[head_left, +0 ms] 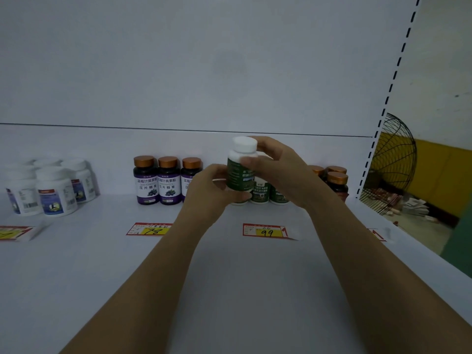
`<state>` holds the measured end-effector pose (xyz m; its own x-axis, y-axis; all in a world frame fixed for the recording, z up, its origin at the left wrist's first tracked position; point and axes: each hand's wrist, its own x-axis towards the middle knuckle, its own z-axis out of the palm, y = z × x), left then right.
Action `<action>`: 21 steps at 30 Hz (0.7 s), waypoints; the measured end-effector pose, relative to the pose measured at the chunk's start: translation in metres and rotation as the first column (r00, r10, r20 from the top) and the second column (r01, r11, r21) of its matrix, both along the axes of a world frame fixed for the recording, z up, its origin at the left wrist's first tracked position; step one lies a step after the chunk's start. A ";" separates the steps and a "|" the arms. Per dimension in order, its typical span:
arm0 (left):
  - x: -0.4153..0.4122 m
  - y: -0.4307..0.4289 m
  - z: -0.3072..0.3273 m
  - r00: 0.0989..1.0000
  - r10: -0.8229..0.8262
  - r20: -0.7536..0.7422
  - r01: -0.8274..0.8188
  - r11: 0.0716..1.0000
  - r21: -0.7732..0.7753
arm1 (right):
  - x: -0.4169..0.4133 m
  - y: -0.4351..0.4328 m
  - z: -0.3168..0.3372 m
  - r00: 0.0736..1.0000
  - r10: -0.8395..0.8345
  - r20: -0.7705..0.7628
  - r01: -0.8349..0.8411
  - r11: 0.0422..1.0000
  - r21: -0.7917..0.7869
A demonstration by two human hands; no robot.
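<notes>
A white bottle with a green label and white cap (238, 172) is lifted above the white shelf (229, 277), upright, held between both hands. My left hand (209, 190) grips its lower left side with curled fingers. My right hand (278, 169) wraps round its right side and back, thumb across the front near the shoulder. Behind and below it, more green-label bottles (260, 194) stand on the shelf, partly hidden by my hands.
Three purple-label bottles with copper caps (158, 181) stand to the left, white bottles (51, 190) at far left, dark copper-capped bottles (335, 181) at right. Price tags 78 (150, 229) and 99 (265, 230) lie on the shelf. A fan grille (396, 162) shows beyond the slotted upright.
</notes>
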<state>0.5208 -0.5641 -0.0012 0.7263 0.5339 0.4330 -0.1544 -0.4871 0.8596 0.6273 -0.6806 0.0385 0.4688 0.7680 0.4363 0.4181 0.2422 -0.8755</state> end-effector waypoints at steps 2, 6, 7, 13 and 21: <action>0.000 0.003 0.000 0.992 0.059 0.112 -0.067 0.995 0.069 | -0.008 0.000 0.004 0.990 -0.006 0.138 -0.002 0.998 0.058; -0.005 0.005 0.005 0.913 0.232 0.336 -0.281 0.954 0.104 | -0.027 0.010 0.004 0.872 -0.178 0.455 0.061 0.964 0.260; -0.006 0.004 0.007 0.895 0.253 0.367 -0.296 0.953 0.064 | -0.030 0.013 0.002 0.828 -0.229 0.512 0.072 0.949 0.308; -0.010 0.002 0.009 0.890 0.235 0.390 -0.269 0.962 0.034 | -0.035 0.016 -0.001 0.753 -0.339 0.563 0.093 0.903 0.419; -0.013 -0.011 0.022 0.976 -0.215 -0.033 0.198 0.941 -0.273 | -0.004 -0.008 0.019 0.957 -0.291 0.005 0.290 0.951 -0.110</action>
<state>0.5077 -0.5749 0.0209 0.8534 0.4591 0.2468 -0.1703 -0.2018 0.9645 0.6236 -0.6884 0.0575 0.6830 0.6403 0.3515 0.4465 0.0148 -0.8947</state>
